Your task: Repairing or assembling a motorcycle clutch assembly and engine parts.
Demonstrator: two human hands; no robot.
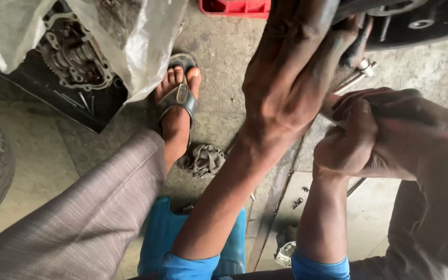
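The floor (pixel 224 46) is grey concrete, dirty and stained, like in a repair shop. The person sits low on a blue stool (pixel 156 233) with one foot in a sandal (pixel 178 96) stretched out in front.

The thing being worked on is a metal tool (pixel 356 77), a shiny rod with a socket end. It sits up near the top right, pointing into a dark machine part (pixel 421 21). The right hand (pixel 379 137) is wrapped tight around the near end of the tool, so it is closed and holding it. The left hand (pixel 296 78) reaches up to the dark part, with its fingers curled on it just above the tool. I cannot tell if it grips or only presses there.

To do this well, I think the left hand should hold the part firm, so the tool does not slip off. The right hand should turn slowly and keep the tool straight.

A crumpled rag (pixel 206 159) lies on the floor near the foot. Small screws (pixel 297 202) lie below the hands. At top left an engine piece with gears (pixel 73 57) sits under clear plastic (pixel 141 46). A red tray (pixel 234 7) is at the top edge.
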